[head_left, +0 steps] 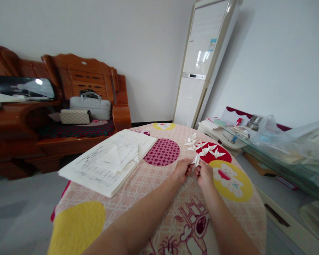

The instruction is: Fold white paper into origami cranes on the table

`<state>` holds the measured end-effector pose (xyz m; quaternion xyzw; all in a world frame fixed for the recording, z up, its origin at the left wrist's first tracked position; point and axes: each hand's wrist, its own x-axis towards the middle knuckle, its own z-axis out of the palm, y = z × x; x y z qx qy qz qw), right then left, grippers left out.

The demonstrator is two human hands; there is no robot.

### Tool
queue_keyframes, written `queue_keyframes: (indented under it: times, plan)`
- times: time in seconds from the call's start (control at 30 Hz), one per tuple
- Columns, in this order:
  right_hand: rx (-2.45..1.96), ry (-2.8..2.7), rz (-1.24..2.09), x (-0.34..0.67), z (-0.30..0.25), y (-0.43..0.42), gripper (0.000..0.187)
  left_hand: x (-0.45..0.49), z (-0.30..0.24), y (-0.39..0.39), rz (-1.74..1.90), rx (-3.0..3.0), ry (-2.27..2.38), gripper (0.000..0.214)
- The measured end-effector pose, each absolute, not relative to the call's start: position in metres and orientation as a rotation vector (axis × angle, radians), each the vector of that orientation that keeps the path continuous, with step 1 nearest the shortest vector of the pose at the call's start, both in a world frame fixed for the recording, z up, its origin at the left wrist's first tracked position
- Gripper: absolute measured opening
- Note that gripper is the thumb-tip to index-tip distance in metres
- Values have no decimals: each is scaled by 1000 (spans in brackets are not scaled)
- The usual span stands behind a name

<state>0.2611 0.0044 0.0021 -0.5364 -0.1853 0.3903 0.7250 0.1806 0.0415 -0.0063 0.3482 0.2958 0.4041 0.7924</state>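
Note:
A white paper crane (196, 160) is pinched between my two hands, just above the patterned tablecloth. My left hand (183, 168) has closed fingers on one side of it, and my right hand (204, 173) grips the opposite side. Right behind them, several folded paper cranes (207, 150) lie grouped on a red circle of the cloth. To the left rests a thick stack of printed paper (95, 180), with smaller folded white pieces (114, 157) on top. My fingertips partly hide the held crane.
The round table (138, 202) has a cloth with coloured circles. At the right, a glass shelf (279, 171) carries plastic bags and papers. A tall white air conditioner (192, 92) stands behind. At the left, a wooden chair (90, 74) holds a grey bag (95, 108) and a quilted purse (74, 117).

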Motion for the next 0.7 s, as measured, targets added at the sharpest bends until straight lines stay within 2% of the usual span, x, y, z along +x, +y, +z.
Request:
queue_keyframes:
  times: [0.7]
  plan:
    - [-1266,-343,801,258,1,7,26,184,-3,38,890,676,684,22]
